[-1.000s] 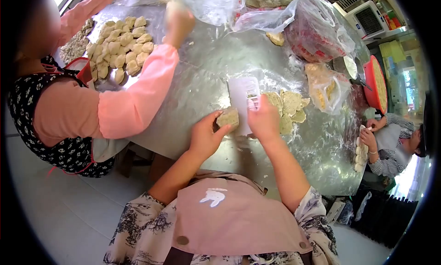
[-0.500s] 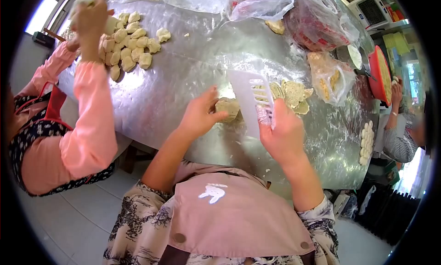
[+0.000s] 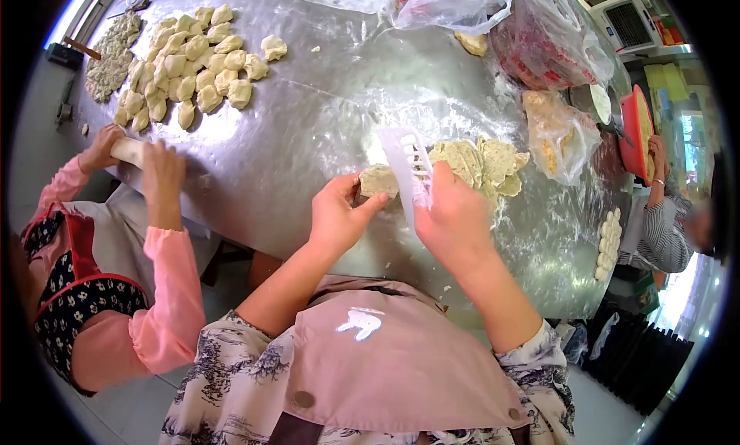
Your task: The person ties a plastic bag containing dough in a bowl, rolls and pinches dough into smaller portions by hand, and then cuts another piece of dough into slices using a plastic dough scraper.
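My right hand (image 3: 456, 223) grips the slotted handle of a white plastic dough scraper (image 3: 398, 153). The scraper's blade stands steeply against the right end of a greyish, speckled dough block (image 3: 376, 181). At the block's left end, my left hand (image 3: 338, 220) holds it with thumb and fingers against the table. To the right of the scraper, several thin flat dough slices (image 3: 482, 166) lie overlapping in a pile, partly behind my right hand. The scraper hides the block's cut end.
A co-worker's hands (image 3: 146, 161) press a pale dough roll at the left. Several dough lumps (image 3: 193, 63) cover the metal table's far left. Plastic bags (image 3: 543, 44) stand at the back right, near a red basin (image 3: 636, 129). Another person (image 3: 664, 217) works at the far right.
My left hand has closed in on the dough block, and the scraper has moved left onto its end. The left co-worker's hands have come down from raised to the table.
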Tool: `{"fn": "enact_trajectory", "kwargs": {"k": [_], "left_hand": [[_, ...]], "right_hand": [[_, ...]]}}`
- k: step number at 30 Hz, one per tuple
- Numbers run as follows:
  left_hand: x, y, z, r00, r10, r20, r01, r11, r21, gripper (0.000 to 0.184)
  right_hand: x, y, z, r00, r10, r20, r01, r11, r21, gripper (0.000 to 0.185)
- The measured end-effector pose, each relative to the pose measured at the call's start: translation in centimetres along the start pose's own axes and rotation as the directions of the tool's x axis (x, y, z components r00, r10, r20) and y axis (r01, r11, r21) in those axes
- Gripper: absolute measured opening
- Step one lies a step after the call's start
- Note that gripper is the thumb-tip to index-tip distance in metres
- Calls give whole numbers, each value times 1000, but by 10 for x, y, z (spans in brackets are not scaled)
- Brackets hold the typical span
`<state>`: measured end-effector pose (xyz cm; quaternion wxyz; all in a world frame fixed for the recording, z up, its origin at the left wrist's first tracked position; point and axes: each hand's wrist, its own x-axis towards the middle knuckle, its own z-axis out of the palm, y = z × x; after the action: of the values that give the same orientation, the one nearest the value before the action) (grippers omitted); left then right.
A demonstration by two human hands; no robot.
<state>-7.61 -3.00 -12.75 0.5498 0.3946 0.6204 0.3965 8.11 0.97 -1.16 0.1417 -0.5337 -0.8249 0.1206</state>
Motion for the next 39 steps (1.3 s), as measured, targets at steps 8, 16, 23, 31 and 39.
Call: {"fn": "enact_trajectory", "kwargs": {"k": [8,16,23,31,39], "left_hand": [[-6,14,-4,998,49,-49,-41,987,153,49],[5,20,-12,989,138,46,-145,965,220,54],[9,5,-6,984,172,-40,-168,982,90,57],[7,8,7,983,54,-176,-34,993,115,60],[13,3,8,984,38,-175,-21,994,103,53]], "right_hand": [[27,12,51,986,133,96,-125,988,-86,24],[16,44,50,975,220,-40,-213,968,129,22],[4,15,-5,966,185,-179,-176,982,66,25],[-10,-8,-9,995,47,-87,-45,999,15,24],[1,-7,5,997,69,-27,-69,998,4,23]]}}
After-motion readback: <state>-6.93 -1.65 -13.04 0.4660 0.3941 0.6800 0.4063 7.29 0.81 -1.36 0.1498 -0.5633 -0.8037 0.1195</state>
